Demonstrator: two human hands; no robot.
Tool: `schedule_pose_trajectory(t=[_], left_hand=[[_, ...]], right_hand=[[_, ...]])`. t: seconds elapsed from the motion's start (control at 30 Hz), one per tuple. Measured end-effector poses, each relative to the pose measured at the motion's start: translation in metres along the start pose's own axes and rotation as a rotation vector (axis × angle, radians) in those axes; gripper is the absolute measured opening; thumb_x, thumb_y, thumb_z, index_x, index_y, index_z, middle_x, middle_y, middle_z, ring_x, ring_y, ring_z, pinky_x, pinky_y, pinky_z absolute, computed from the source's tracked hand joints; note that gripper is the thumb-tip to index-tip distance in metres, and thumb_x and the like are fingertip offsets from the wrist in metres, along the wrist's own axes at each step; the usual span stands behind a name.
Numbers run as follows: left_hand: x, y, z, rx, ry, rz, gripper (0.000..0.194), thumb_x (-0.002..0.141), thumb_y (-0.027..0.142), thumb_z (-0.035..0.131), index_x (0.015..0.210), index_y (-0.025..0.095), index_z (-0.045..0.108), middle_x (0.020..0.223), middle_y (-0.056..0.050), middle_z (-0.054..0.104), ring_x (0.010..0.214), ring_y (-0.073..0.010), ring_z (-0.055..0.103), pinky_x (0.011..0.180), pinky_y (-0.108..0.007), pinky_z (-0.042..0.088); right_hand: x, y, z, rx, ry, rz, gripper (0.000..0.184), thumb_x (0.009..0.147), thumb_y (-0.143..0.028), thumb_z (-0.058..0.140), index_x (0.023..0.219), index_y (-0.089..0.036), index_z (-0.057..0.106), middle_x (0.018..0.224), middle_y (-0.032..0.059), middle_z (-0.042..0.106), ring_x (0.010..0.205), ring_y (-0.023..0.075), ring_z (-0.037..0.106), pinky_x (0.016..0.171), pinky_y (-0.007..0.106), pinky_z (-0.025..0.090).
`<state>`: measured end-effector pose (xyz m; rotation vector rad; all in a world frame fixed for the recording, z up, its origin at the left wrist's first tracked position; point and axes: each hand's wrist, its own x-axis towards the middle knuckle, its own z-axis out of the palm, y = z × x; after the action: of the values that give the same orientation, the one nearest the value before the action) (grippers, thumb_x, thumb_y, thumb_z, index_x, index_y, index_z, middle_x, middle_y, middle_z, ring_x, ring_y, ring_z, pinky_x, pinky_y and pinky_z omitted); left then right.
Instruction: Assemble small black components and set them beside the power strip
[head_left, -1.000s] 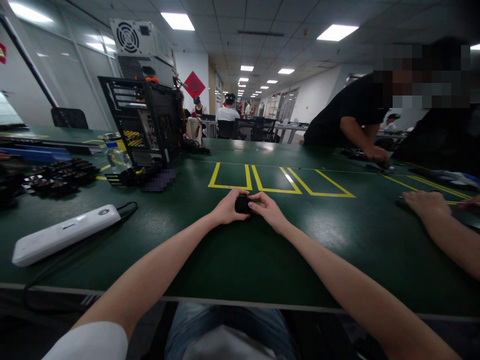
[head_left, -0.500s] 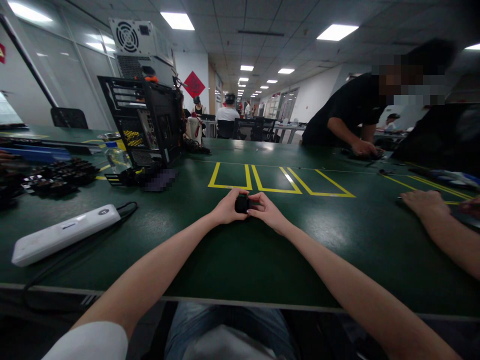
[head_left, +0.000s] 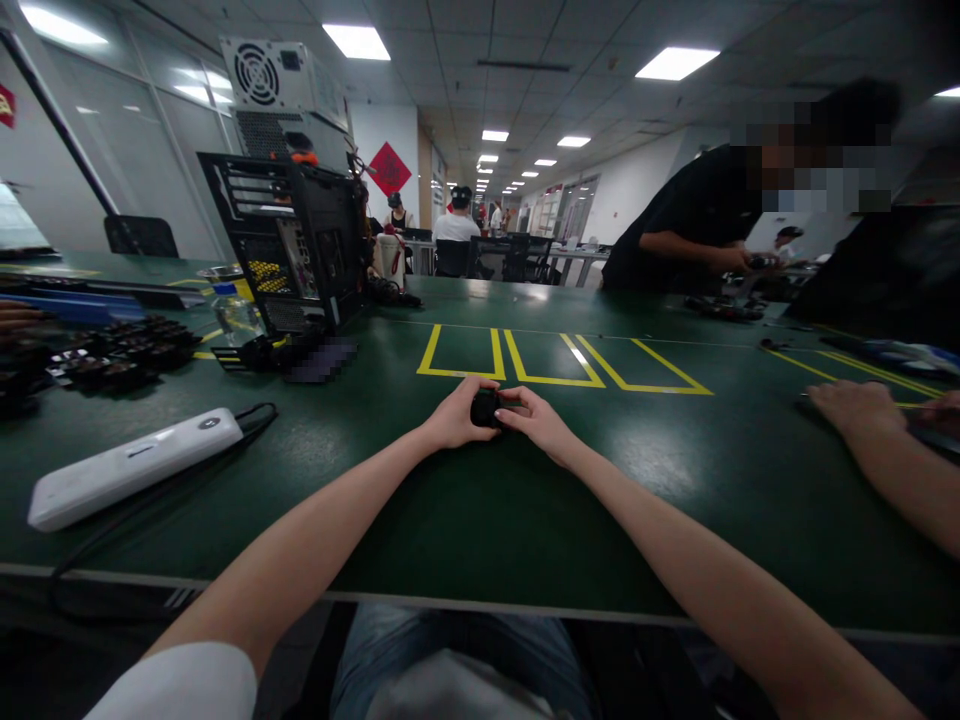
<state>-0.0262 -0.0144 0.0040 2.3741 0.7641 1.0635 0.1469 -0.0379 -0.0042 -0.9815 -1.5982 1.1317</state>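
Observation:
Between my hands is a small black blocky part (head_left: 485, 407), low over the green table (head_left: 450, 520); its exact kind does not show. My left hand (head_left: 456, 415) is closed around its left side, thumb below and fingers above. From the right, my right hand (head_left: 529, 415) has its thumb and fingertips pinched together against the part's right edge. My fingers cover parts of the object. Just beyond my hands, yellow tape outlines (head_left: 551, 381) mark the tabletop.
A white power strip (head_left: 139, 465) with a black cable lies at left. Behind it are black parts (head_left: 124, 350), a clear bottle (head_left: 236, 315) and an open computer case (head_left: 300, 240). Another person's hand (head_left: 855, 405) rests at right; a co-worker in black (head_left: 675, 230) leans over the far side.
The black part has turned slightly in my left hand, and my right fingertips have shifted a little on it. Across the table, the co-worker's hands have lifted off the dark items there.

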Motion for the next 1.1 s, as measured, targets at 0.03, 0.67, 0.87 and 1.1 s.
schedule_pose_trajectory(t=[0.03, 0.67, 0.87, 1.1], left_hand=[[-0.0001, -0.0002, 0.0002, 0.003, 0.002, -0.004, 0.057, 0.057, 0.022, 0.067, 0.107, 0.020, 0.041, 0.106, -0.006, 0.047, 0.097, -0.0215, 0.048, 0.083, -0.037, 0.040], [0.0006, -0.0011, 0.0010, 0.005, 0.000, -0.022, 0.057, 0.057, 0.023, 0.066, 0.107, 0.021, 0.040, 0.107, -0.006, 0.047, 0.097, -0.0213, 0.048, 0.083, -0.036, 0.039], [0.0002, 0.0012, 0.0000, 0.008, -0.004, -0.035, 0.058, 0.056, 0.024, 0.067, 0.108, 0.021, 0.040, 0.107, -0.005, 0.047, 0.097, -0.0216, 0.048, 0.082, -0.037, 0.040], [0.0001, 0.0020, -0.0007, 0.001, -0.005, -0.036, 0.057, 0.056, 0.022, 0.068, 0.107, 0.021, 0.041, 0.107, -0.006, 0.047, 0.099, -0.0219, 0.047, 0.084, -0.038, 0.039]], right_hand=[[-0.0008, -0.0005, 0.0002, 0.009, -0.003, -0.022, 0.032, 0.065, -0.027, 0.062, 0.093, -0.021, 0.048, 0.101, 0.0031, 0.053, 0.089, 0.0160, 0.056, 0.084, 0.038, 0.042], [-0.0030, -0.0014, -0.0001, 0.021, -0.011, -0.076, 0.036, 0.061, -0.022, 0.066, 0.092, -0.021, 0.048, 0.100, 0.0016, 0.053, 0.095, 0.0157, 0.053, 0.090, 0.037, 0.039], [-0.0052, -0.0040, 0.0042, 0.041, 0.021, -0.043, 0.028, 0.066, -0.029, 0.061, 0.089, -0.021, 0.046, 0.098, 0.0018, 0.053, 0.086, 0.0141, 0.056, 0.084, 0.038, 0.043], [-0.0014, -0.0025, 0.0036, 0.005, 0.053, -0.040, 0.036, 0.065, -0.026, 0.062, 0.097, -0.020, 0.047, 0.103, 0.0046, 0.052, 0.093, 0.0170, 0.055, 0.086, 0.038, 0.042]])
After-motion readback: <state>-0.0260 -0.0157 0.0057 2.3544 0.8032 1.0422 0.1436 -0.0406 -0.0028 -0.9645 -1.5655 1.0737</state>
